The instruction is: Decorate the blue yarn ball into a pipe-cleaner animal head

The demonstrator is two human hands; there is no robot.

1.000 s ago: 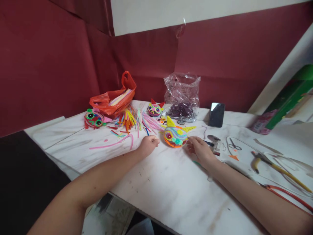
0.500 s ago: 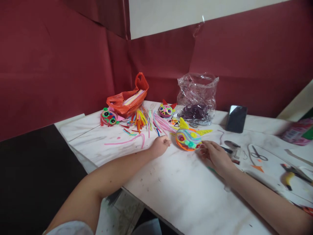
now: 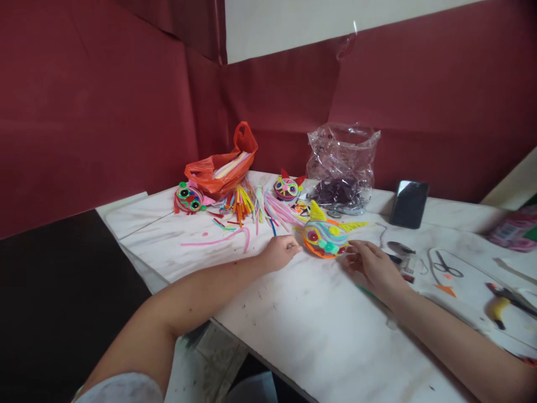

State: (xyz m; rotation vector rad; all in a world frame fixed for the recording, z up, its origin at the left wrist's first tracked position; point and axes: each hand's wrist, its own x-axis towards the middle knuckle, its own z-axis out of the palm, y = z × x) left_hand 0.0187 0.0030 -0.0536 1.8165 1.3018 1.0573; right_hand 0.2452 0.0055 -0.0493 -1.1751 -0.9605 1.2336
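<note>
A round, colourful face ornament [image 3: 326, 238] with yellow pointed ears, an orange rim and a green nose rests on the marble-patterned table [image 3: 268, 319]. Just left of it is my left hand [image 3: 282, 252], its fingers curled together; whether something small is between them is too small to tell. On the ornament's right side, my right hand [image 3: 371, 266] has its fingers at the edge, partly spread, with nothing visibly gripped. A thin green strip [image 3: 371, 295] lies under my right wrist.
Behind are two more face ornaments [image 3: 188, 198], a red plastic bag [image 3: 224, 170], bundles of coloured pipe cleaners [image 3: 241, 204] and a clear bag [image 3: 342, 168]. A phone [image 3: 410, 204] leans at the back right. Scissors [image 3: 447, 266] and pliers [image 3: 499, 308] lie on the right.
My left hand has moved slightly right, closer to the ornament. My right hand stays beside the ornament's right edge. The whole view has shifted a little.
</note>
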